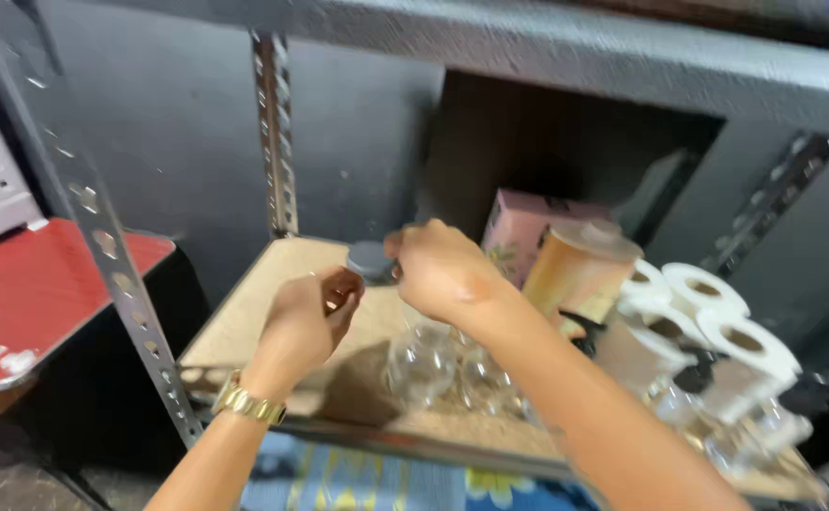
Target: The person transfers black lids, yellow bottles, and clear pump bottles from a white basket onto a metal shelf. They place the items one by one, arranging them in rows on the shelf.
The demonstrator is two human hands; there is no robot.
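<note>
At frame centre, the left hand [306, 317] curls loosely beside a grey lid [370, 260], seemingly touching it. The right hand [443, 270] pinches that lid from above. Clear jars [421, 364] stand below on the shelf [244, 322]. Paper rolls [708, 322] sit right; a pink box [519, 232] behind.

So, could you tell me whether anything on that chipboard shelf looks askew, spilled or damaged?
Nothing stands out. The clear glass jar with a grey lid stands between the left hand and right hand, the white paper rolls stand upright, and the bare chipboard shelf shows no spill. The picture is blurred, so fine damage cannot be judged.
</note>
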